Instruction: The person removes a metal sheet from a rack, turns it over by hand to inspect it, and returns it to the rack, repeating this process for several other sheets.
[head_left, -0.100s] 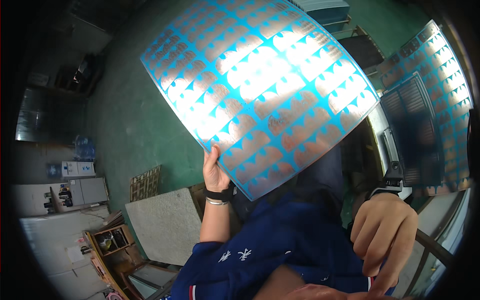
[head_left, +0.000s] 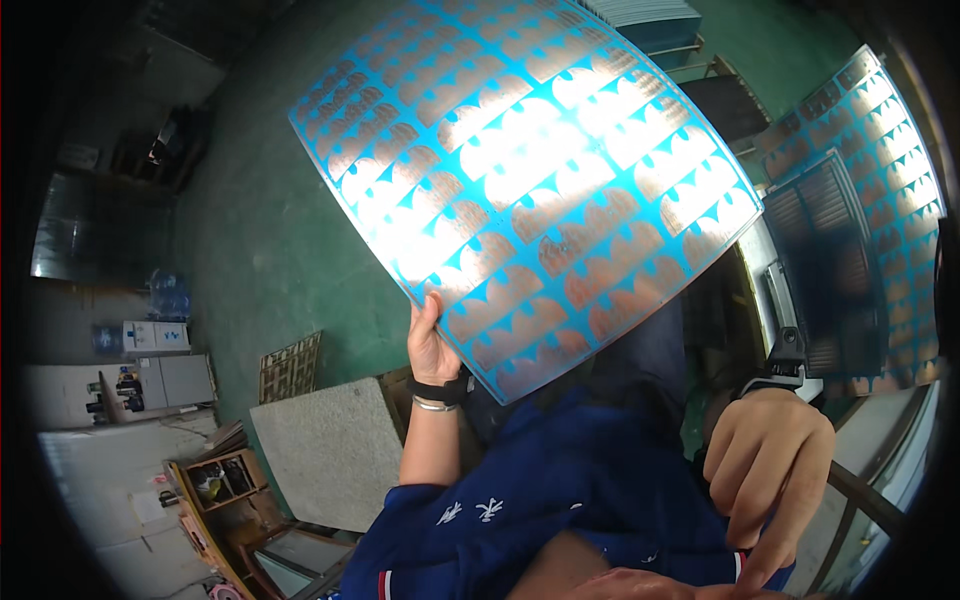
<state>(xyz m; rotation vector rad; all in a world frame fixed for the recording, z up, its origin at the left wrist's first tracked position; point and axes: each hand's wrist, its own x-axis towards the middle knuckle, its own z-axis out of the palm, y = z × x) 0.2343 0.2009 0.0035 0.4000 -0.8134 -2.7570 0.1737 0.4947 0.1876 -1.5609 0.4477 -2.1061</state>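
My left hand (head_left: 430,345) grips the near left edge of a large, thin metal sheet (head_left: 600,240), thumb on the upper face and fingers hidden beneath. Rows of shiny, copper-toned arched shapes cover the sheet on a bright blue ground, with strong glare across its middle. It is tilted and slightly bowed in front of me. My right hand (head_left: 770,460) is raised at the lower right, away from the sheet, its fingers curled and one finger reaching down to my face. Nothing shows in it, though its palm side is hidden.
On the right, a similar patterned sheet (head_left: 905,190) lies beside a dark framed panel (head_left: 825,260). A stack of sheets (head_left: 650,22) stands at the far end. To the left are a pale board (head_left: 330,450), a wooden cabinet (head_left: 225,490) and a water bottle (head_left: 170,295) on the green floor's far side.
The sheet has shifted very slightly to the right, along with my left hand. My right hand stays nearly where it was.
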